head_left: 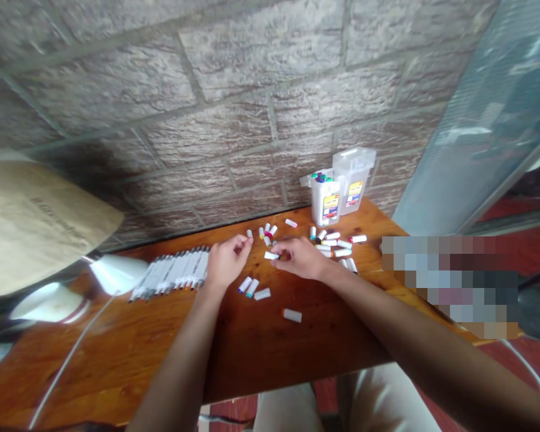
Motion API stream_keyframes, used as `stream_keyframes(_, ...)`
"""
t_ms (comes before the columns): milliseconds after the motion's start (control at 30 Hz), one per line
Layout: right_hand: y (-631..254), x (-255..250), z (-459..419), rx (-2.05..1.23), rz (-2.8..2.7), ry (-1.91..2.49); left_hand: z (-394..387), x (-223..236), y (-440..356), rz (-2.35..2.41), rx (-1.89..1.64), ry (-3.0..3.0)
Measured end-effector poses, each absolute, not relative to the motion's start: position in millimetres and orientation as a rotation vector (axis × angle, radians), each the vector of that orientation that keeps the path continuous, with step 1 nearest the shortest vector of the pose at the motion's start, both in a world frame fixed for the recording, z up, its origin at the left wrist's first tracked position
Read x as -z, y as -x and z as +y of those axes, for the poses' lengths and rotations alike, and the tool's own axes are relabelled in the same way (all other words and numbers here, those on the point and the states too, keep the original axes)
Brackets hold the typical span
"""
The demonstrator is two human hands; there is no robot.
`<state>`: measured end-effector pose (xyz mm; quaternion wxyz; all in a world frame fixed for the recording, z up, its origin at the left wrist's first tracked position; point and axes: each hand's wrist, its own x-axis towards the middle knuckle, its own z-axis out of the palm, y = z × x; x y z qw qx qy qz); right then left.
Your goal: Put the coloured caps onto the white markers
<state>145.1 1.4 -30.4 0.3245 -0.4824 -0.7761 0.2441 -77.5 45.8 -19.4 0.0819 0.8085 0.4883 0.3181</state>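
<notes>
My left hand (227,259) is closed in a pinch, and a short white marker cap (249,233) shows at its fingertips. Between the fingers of my right hand (299,257) is another white marker cap (270,255), lying sideways. A small group of caps with coloured ends (267,230) is just beyond the two hands. Nearer to me lie a blue-ended cap (245,284), a teal-ended cap (252,288), a white cap (262,294) and an orange-ended cap (292,315). To the left of my left hand, white markers (173,271) lie side by side in a long row.
More caps (333,245) are scattered right of my right hand. A clear plastic case (326,201) with markers upright and a second clear case (353,174) stand against the brick wall (252,132). A white lamp (117,273) and its cord occupy the wooden table's (117,372) left side.
</notes>
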Motion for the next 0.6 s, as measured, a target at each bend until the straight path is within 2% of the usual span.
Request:
stream_keyframes(367, -147, 24, 0, -0.478, -2.106, 1.561, 37, 26, 58, 1.369, -0.865, -2.45)
stream_keyframes(600, -149, 31, 3, -0.434, -2.13, 1.57, 30, 26, 49, 1.368, -0.828, -2.426)
